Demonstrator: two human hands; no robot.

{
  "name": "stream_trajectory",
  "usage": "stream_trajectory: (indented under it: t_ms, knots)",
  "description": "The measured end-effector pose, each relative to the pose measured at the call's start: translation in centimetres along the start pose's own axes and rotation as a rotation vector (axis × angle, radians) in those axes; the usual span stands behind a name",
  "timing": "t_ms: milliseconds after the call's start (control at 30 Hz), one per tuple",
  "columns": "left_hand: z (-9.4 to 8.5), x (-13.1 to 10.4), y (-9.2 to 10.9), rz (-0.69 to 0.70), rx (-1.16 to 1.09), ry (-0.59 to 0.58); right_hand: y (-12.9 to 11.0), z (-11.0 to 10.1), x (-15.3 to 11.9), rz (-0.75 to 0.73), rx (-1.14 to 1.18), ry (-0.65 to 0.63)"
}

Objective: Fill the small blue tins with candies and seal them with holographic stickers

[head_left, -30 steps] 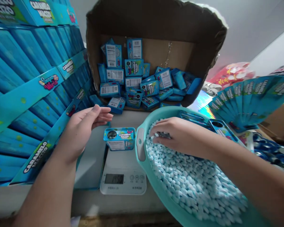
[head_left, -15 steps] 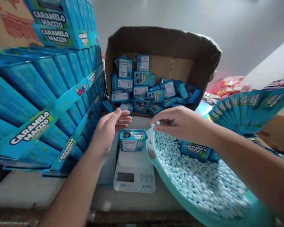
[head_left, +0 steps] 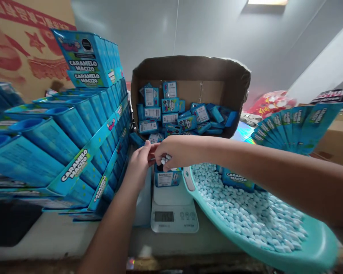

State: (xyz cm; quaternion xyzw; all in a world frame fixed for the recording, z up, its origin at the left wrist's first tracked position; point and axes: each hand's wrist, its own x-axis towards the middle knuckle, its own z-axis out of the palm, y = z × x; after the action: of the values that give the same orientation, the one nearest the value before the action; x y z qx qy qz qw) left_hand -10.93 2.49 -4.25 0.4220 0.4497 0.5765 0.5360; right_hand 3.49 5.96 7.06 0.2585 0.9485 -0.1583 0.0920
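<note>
Pale blue candies [head_left: 165, 159] show between the curled fingers of my right hand [head_left: 177, 150], which is above a small blue candy box [head_left: 168, 179]. The box stands on a white kitchen scale [head_left: 174, 205] with a lit display. A dark round opening shows on its top, partly covered by my fingers. My left hand [head_left: 140, 161] is at the box's left side, open, its fingers reaching toward my right hand and partly hidden behind it. Right of the scale, a turquoise basin [head_left: 217, 224] holds many loose candies and some blue boxes [head_left: 238, 180].
An open cardboard carton [head_left: 208, 82] with many blue boxes stands behind the scale. Stacked display trays of blue boxes [head_left: 74, 167] rise on the left. A fan of blue packaging [head_left: 294, 127] and a red bag [head_left: 274, 104] are at the right.
My right hand has moved left from the basin's rim to over the box on the scale, carrying candies. My left hand now meets it there. The camera view has tilted up.
</note>
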Motion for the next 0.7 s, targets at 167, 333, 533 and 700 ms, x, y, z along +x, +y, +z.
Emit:
stream_trajectory:
  t_ms: [167, 333, 533, 700]
  knots:
    - [0.5, -0.3, 0.0, -0.035, -0.006, 0.027, 0.8, 0.7, 0.0, -0.012, 0.112, 0.075]
    - [0.6, -0.3, 0.0, -0.04, -0.033, 0.058, 0.4, 1.3, -0.5, -0.038, 0.102, 0.168]
    - [0.2, 0.5, -0.7, -0.037, -0.048, 0.062, 1.1, 3.0, -1.2, -0.177, 0.142, 0.406]
    - [0.3, 0.6, -0.4, -0.008, -0.03, 0.089, 1.6, 3.7, -4.7, -0.192, 0.118, 0.617]
